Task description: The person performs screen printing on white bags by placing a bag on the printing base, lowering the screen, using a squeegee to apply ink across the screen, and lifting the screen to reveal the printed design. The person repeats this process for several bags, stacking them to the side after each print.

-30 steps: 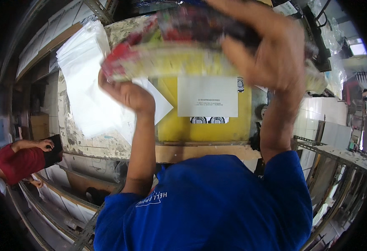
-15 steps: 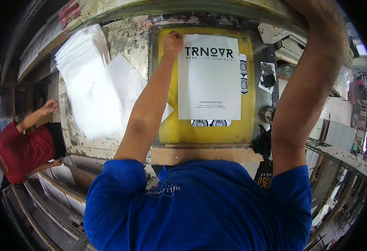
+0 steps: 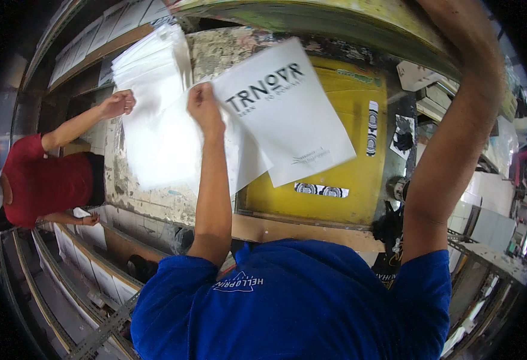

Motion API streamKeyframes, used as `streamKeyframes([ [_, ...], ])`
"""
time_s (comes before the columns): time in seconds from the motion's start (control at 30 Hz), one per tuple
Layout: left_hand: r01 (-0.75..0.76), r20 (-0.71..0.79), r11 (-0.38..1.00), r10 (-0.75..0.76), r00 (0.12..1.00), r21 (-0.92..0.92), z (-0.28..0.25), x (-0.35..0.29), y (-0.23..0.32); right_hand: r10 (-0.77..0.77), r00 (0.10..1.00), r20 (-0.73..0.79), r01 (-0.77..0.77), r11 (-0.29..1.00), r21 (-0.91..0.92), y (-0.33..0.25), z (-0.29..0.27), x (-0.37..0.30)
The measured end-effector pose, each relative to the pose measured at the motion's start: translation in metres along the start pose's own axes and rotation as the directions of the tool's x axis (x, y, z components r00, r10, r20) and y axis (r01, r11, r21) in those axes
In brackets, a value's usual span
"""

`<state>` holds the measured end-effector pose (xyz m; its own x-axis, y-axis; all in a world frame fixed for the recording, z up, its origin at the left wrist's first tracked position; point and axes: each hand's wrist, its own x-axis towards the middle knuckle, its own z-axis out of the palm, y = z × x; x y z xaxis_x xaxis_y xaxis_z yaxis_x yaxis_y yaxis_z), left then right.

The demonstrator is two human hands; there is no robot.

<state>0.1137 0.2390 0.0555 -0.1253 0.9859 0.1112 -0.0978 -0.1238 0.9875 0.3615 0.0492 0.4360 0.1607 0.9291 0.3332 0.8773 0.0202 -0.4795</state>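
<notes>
My left hand (image 3: 204,108) grips the upper left corner of a white printed sheet or flat bag (image 3: 293,126), with dark lettering at its top and small print below. It hangs tilted, partly over the yellow printing bed (image 3: 335,204) and partly over a plain white piece (image 3: 248,165). Left of it lies a stack of white sheets or bags (image 3: 155,138). My right arm reaches to the upper edge by the raised yellow-stained frame (image 3: 335,24); the right hand (image 3: 464,30) is partly cut off, its fingers hidden.
Two black-and-white patterned strips (image 3: 321,190) (image 3: 372,129) lie on the bed. At right are a card with a black smear (image 3: 402,138), a small can (image 3: 399,189) and a black rag (image 3: 388,225). A person in red (image 3: 50,180) stands at left, one hand near the stack.
My left hand has moved left and slightly down, dragging the printed piece off its straight position and tilting it. The patterned strips are now uncovered. The other person's hand has come closer to the stack.
</notes>
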Motion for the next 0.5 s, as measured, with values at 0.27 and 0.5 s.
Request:
streamKeyframes([
  [0.27, -0.022, -0.428, 0.976, -0.075, 0.901, -0.216, -0.194, 0.062, 0.008, -0.079, 0.918, -0.389, -0.022, 0.968, -0.248, -0.004, 0.043, -0.009],
  [0.5, 0.1, -0.809, 0.948, 0.198, 0.553, 0.301, -0.306, 0.085, 0.018, -0.099, 0.962, -0.253, 0.042, 0.974, -0.223, -0.002, 0.027, -0.018],
])
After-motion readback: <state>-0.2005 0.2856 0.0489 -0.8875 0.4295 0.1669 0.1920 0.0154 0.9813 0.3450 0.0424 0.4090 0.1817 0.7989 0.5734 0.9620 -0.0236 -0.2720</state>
